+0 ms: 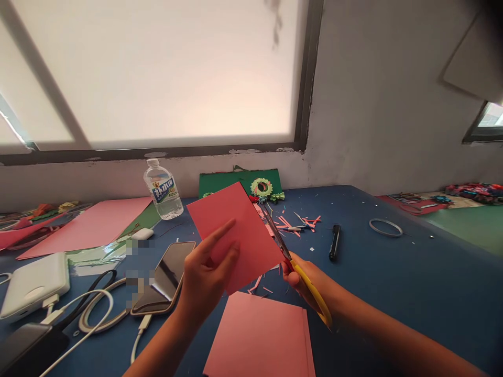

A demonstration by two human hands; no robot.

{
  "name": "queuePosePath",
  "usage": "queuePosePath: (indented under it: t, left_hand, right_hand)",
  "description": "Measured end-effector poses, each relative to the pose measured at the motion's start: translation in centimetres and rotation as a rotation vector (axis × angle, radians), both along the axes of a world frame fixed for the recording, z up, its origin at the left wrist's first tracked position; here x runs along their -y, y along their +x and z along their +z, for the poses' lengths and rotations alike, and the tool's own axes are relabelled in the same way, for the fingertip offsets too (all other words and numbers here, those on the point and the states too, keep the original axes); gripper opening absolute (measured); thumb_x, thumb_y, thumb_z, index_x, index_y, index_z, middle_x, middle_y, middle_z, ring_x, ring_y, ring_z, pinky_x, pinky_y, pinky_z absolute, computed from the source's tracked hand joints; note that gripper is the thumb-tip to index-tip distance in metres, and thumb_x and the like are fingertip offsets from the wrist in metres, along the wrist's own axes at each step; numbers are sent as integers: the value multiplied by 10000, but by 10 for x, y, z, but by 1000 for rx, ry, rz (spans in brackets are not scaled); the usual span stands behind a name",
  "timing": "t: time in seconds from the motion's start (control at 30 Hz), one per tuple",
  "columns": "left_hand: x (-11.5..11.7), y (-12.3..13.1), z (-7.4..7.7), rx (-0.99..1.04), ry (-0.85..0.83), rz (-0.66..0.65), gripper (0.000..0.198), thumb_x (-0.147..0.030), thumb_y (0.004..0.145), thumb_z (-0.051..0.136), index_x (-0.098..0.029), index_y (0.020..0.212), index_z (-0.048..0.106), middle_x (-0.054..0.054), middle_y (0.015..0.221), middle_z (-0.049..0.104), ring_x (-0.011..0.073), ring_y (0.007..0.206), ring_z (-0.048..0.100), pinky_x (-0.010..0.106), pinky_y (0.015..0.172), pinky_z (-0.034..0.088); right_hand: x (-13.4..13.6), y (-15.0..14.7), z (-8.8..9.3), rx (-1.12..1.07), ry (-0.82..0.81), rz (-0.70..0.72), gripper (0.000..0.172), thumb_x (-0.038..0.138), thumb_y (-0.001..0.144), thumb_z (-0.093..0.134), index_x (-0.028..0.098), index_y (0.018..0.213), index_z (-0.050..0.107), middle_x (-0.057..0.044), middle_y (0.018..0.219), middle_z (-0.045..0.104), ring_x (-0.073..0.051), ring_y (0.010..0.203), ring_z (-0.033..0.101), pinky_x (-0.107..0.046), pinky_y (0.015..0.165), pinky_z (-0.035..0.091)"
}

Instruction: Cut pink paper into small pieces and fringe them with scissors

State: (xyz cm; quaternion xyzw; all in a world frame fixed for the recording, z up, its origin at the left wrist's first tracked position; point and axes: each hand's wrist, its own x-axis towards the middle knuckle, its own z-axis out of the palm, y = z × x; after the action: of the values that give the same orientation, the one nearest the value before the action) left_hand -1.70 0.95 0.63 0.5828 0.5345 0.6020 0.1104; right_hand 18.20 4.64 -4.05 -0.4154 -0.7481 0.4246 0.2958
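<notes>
A square of red paper [247,225] is raised above the table, gripped by my left hand [210,267], with thumb and index finger on its near face. My right hand [304,280] is closed on scissors [310,288] with yellow handles. Their blades run along the paper's right edge; whether they touch it I cannot tell. Beneath both hands, a pink paper sheet [261,335] lies near the table's front edge. Thin pink paper scraps [293,225] are strewn behind the scissors.
A black pen [335,242] and a clear ring [385,227] lie to the right. On the left are a phone [165,277], a white power bank [35,285], cables and pink sheets [94,222]. A water bottle [163,191] and green card [220,180] stand by the wall.
</notes>
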Motion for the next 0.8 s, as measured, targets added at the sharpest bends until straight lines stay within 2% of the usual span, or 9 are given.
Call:
queuePosePath:
  t: [0.07, 0.23, 0.33, 0.43, 0.57, 0.67, 0.8]
  left_hand:
    - [0, 0, 0, 8, -26, -24, 404, -343, 715, 602, -202, 1094, 605, -17, 626, 568, 34, 363, 290, 158, 316, 280]
    - [1, 2, 0, -34, -15, -89, 388, -336, 732, 585, -179, 1086, 610, 71, 931, 647, 93, 517, 509, 177, 412, 411]
    - [1, 3, -1, -50, -19, -133, 396, -331, 740, 579, -172, 1102, 600, 87, 974, 646, 132, 622, 565, 185, 462, 454]
    - [2, 3, -1, -51, -18, -128, 400, -328, 734, 585, -158, 1096, 604, 93, 975, 648, 134, 625, 568, 183, 453, 458]
    - [3, 5, -1, -35, -38, -115, 408, -336, 732, 583, -154, 1098, 602, 96, 975, 645, 125, 592, 564, 184, 436, 456]
    - [4, 6, -1, -9, -44, -118, 419, -346, 726, 586, -150, 1096, 603, 95, 956, 646, 127, 585, 567, 193, 446, 466]
    - [4, 6, -1, -6, -52, -127, 421, -338, 728, 585, -149, 1104, 595, 89, 950, 645, 71, 457, 485, 175, 372, 406]
  right_hand:
    - [0, 1, -4, -25, 18, 34, 554, 733, 653, 415, 193, 779, 411, 19, 670, 451, -84, 536, 353, -216, 478, 303]
    - [1, 0, -4, -78, 11, 87, 635, 809, 606, 327, 198, 770, 383, 13, 692, 463, -88, 550, 338, -227, 497, 282]
    - [3, -1, 2, -52, 26, 83, 631, 806, 610, 324, 200, 775, 381, 17, 689, 442, -86, 547, 326, -221, 480, 266]
    - [3, -2, 3, -41, -34, 78, 609, 788, 623, 354, 200, 777, 388, 31, 635, 417, -77, 503, 322, -213, 440, 240]
    - [0, -4, -6, -94, -65, 53, 502, 695, 703, 389, 197, 758, 410, 47, 568, 397, -72, 462, 295, -210, 418, 223]
    - [-1, -5, -11, -121, -91, 26, 351, 544, 734, 464, 195, 742, 426, 51, 550, 406, -71, 455, 297, -204, 411, 222]
    - [2, -6, -7, -152, -212, -12, 206, 396, 734, 447, 196, 692, 424, 59, 493, 386, -65, 407, 289, -199, 383, 223]
